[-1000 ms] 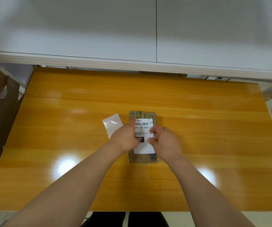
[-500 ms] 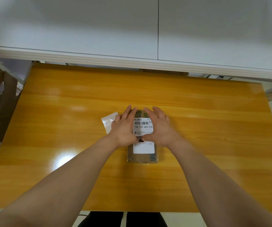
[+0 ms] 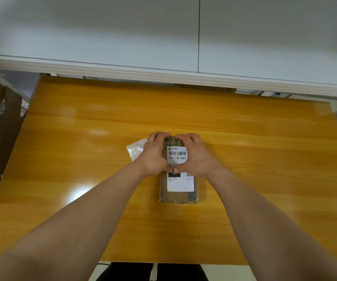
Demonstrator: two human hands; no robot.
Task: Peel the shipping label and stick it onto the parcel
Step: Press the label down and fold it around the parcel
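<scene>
Though glossy, orange table (image 3: pixel 265 159) under parcel (image 3: pixel 173 197)

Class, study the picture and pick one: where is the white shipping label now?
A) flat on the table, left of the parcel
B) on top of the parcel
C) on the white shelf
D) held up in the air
B: the shipping label lies flat on top of the parcel, whose far end the left hand and right hand grip.
</scene>
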